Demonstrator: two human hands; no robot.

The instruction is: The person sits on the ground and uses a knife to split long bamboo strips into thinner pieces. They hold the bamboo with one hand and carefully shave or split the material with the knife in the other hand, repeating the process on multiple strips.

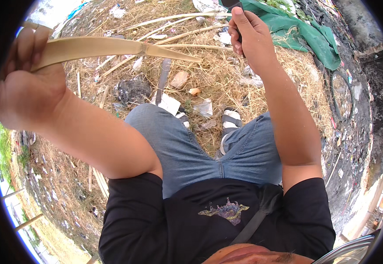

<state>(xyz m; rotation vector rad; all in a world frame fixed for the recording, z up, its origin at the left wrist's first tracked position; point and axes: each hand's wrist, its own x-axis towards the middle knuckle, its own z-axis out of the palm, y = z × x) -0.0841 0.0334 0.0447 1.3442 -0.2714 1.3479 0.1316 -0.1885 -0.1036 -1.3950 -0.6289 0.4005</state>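
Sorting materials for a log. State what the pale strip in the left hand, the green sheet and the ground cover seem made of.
Strip in the left hand: likely split bamboo, pale tan, matte, thin and tapering to a point.
Green sheet: looks like woven plastic tarp or cloth, crumpled in soft folds; which one is unclear.
Ground cover: dry straw or grass, yellowed, fibrous, strewn with litter.

Green tarpaulin (314,33): upper right of frame, crumpled
Dry straw (226,75): covering ground, upper centre
Sandals (231,121): centre
Bamboo sticks (174,35): lying on the straw, top centre
Paper scrap (169,103): centre left
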